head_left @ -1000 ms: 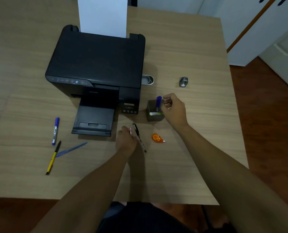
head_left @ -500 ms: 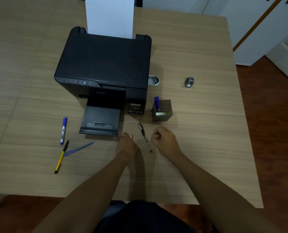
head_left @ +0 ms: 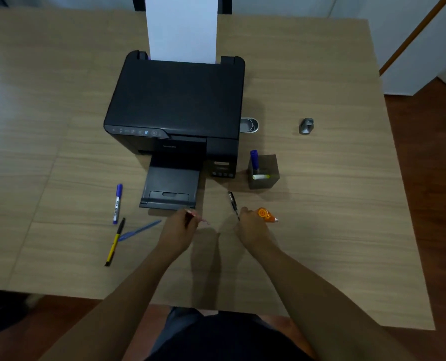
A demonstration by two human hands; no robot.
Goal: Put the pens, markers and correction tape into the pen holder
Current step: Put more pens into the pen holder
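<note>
A dark square pen holder [head_left: 264,178] stands right of the printer, with a blue marker [head_left: 254,158] and a yellow-green highlighter [head_left: 260,176] in it. In front of it a black pen [head_left: 232,201] lies on the table. My right hand [head_left: 251,227] is curled, its fingertips closed at that pen's near end. The orange correction tape [head_left: 266,214] lies against this hand's right side. My left hand [head_left: 179,230] is closed around a thin red pen [head_left: 190,214]. Further left lie a blue marker [head_left: 117,204], a yellow-black pen [head_left: 114,242] and a blue pen [head_left: 140,230].
A black printer [head_left: 175,110] with its output tray out fills the table's middle, with white paper [head_left: 182,27] standing in its feeder. A small silver tin [head_left: 250,125] sits by its right side, and a grey object [head_left: 306,126] lies further right. The table's near edge [head_left: 216,307] is close to my body.
My right hand left the pen holder, came down over the correction tape, then shifted left to the black pen, which uncovered the tape. My left hand stayed put, holding the red pen.
</note>
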